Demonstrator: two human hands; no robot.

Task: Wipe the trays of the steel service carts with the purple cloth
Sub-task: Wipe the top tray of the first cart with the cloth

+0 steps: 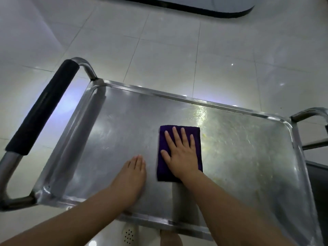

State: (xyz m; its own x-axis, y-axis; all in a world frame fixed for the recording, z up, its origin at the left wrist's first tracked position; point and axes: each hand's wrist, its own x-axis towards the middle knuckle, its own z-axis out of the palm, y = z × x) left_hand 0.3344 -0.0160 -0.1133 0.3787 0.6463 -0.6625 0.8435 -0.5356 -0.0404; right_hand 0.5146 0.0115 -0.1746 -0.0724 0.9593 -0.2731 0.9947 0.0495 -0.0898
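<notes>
Grip: right hand (181,153) spread flat, pressing purple cloth (179,134) for wiping.
Beside grip: left hand (131,176) flat, steadying tray (106,125).

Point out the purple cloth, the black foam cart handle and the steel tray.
Folded purple cloth (177,129): head view, bare far edge.
Black foam cart handle (42,107): head view, mid-grip.
Steel cart tray (113,132): head view, bare left surface.

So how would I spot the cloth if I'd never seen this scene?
Find the big steel tray with the black-padded handle at its left end. Near the tray's middle, the right hand lies flat on the purple cloth. It is a folded rectangle, the only dark, coloured thing on the shiny metal.
</notes>
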